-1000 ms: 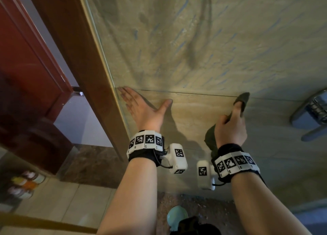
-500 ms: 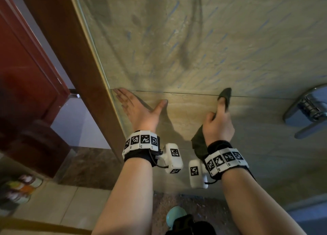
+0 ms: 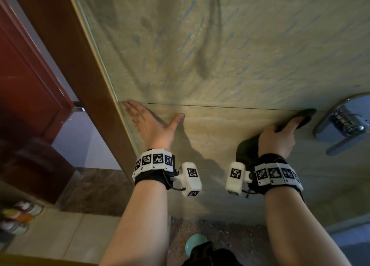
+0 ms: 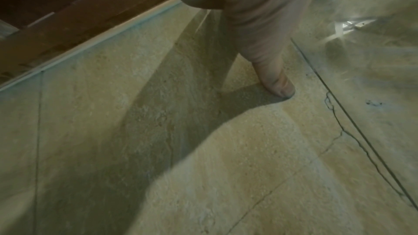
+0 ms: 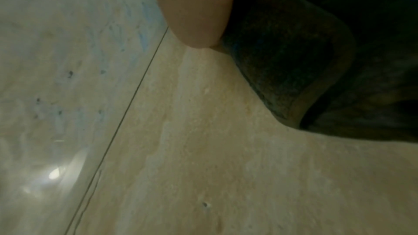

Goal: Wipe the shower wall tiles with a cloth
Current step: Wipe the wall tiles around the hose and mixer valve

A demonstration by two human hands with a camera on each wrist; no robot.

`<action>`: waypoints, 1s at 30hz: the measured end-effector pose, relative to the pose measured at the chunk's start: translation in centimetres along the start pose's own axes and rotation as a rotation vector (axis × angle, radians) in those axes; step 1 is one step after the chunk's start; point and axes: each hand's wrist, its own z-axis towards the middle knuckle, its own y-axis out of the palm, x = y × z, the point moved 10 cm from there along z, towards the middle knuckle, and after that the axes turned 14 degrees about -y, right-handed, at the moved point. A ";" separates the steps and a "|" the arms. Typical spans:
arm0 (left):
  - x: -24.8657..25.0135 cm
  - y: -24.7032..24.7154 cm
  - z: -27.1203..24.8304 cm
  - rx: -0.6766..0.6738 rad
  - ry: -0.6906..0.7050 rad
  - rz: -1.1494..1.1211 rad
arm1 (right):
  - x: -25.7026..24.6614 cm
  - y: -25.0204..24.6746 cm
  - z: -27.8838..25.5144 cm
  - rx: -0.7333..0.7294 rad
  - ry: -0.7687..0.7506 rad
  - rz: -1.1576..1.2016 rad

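Two big beige tiles [image 3: 230,149] fill most of what I see, split by a thin dark grout line [image 3: 220,106] running level across the wall; a fine crack wanders beside that line in my left wrist view. The upper tile is glossy, flecked with short blue streaks and a long dark smear. At the left edge of the wall stands a brown wooden door frame [image 3: 66,69] with a pale strip along it, and past it a red-brown door [image 3: 22,97]. Below, the floor [image 3: 66,233] is pale tile near the doorway and speckled brown stone at the foot of the wall. A chrome lever tap [image 3: 344,125] sticks out of the wall at the right.

My left hand [image 3: 152,125] lies flat on the lower tile just beside the frame, fingers straight and spread, thumb out to the right with its tip pressed on the tile. My right hand [image 3: 278,137] is curled round a dark cloth [image 3: 306,115], pressing it against the lower tile just under the grout line, near the tap; a fold of it hangs below my palm.

Several small jars or tins [image 3: 18,217] sit on the floor at far left, too blurred to tell their contents or read any label. Both wristbands [image 3: 154,161] carry black-and-white square code tags, no readable words.
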 end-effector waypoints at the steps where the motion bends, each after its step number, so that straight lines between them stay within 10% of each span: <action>1: 0.0 0.0 0.0 0.001 0.001 0.000 | 0.1 -0.3 0.1 0.016 0.009 0.014; 12: 0.2 -0.1 -0.1 0.004 0.017 -0.004 | -2.1 0.7 -1.7 0.018 -0.070 0.102; 30: -1.6 -2.2 0.4 0.095 0.198 0.021 | -11.5 13.0 -12.4 -0.572 -0.761 -0.418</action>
